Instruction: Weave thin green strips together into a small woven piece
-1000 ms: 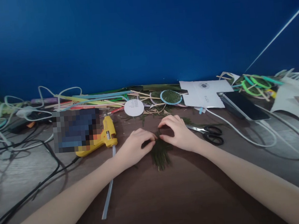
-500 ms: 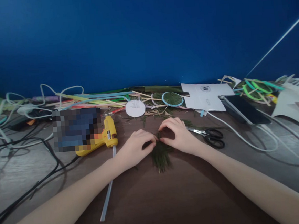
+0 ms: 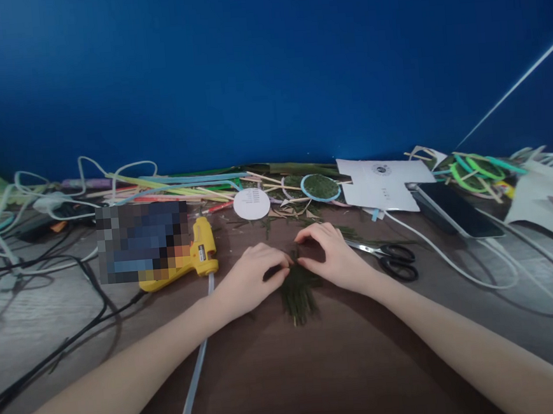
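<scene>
Head view: a bundle of green sprigs [image 3: 299, 294] lies mid-table [image 3: 318, 369], its top pinched between left hand [image 3: 251, 282] and right hand [image 3: 331, 257], apparently being gathered; binding would need a steady grip. Glue gun [image 3: 192, 259] and scissors [image 3: 390, 258] flank it. Fingertips hide the bundle's top.

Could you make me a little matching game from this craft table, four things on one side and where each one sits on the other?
Things:
1. glue gun
2. scissors
3. green sprig bundle
4. white paper disc

Places:
A. just right of the right hand
B. near the wall, behind both hands
C. left of the left hand
D. on the table between the two hands, fingertips on its top end

Pairs: 1-C, 2-A, 3-D, 4-B
</scene>
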The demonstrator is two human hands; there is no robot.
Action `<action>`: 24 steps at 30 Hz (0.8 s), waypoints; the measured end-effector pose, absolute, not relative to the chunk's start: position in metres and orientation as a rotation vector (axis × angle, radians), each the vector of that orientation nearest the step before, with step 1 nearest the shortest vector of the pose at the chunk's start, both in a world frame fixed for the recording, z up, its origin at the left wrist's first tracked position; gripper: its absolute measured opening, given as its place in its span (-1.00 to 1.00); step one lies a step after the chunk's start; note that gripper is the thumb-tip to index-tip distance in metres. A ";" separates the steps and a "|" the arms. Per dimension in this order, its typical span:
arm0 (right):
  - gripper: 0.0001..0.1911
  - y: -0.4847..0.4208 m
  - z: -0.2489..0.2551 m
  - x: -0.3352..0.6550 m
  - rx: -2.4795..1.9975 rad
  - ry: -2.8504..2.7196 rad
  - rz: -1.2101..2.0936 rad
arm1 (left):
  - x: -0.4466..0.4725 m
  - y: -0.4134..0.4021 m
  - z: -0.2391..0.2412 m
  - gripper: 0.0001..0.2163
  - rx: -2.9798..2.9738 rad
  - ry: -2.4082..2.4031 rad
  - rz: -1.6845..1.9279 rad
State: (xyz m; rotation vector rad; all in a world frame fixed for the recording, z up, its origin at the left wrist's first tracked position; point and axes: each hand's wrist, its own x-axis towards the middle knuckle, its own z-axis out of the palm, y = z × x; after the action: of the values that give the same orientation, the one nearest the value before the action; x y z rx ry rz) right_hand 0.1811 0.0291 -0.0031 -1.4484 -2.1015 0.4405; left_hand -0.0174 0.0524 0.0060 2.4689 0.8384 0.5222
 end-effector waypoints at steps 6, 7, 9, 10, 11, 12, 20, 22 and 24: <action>-0.81 0.026 0.001 0.183 -1.381 -2.092 0.461 | -0.018 0.052 0.006 -0.94 2.455 0.838 0.534; -0.83 0.025 0.004 0.183 -1.345 -2.105 0.476 | -0.018 0.052 0.006 -0.94 2.453 0.840 0.532; -0.88 0.022 0.013 0.184 -1.245 -2.188 0.551 | -0.018 0.053 0.006 -0.94 2.449 0.846 0.522; -0.88 0.021 0.017 0.184 -1.191 -2.260 0.641 | -0.018 0.053 0.006 -0.93 2.449 0.847 0.512; -0.85 0.019 0.022 0.184 -1.154 -2.314 0.717 | -0.018 0.053 0.006 -0.94 2.450 0.842 0.507; -0.81 0.018 0.026 0.183 -1.136 -2.359 0.781 | -0.018 0.053 0.006 -0.94 2.452 0.835 0.501; -0.77 0.014 0.029 0.179 -1.098 -2.489 0.870 | -0.019 0.053 0.004 -0.91 2.457 0.831 0.493; -0.84 0.014 0.027 0.179 -1.057 -2.487 0.869 | -0.018 0.053 0.003 -0.92 2.450 0.828 0.501; -0.88 0.014 0.026 0.180 -1.019 -2.484 0.861 | -0.018 0.053 0.003 -0.93 2.446 0.826 0.501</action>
State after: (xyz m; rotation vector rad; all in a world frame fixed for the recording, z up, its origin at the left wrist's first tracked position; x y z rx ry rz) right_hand 0.1796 0.0140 0.0260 -1.0192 -2.4837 0.8609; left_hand -0.0184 0.0532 0.0033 2.4457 0.8260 0.5012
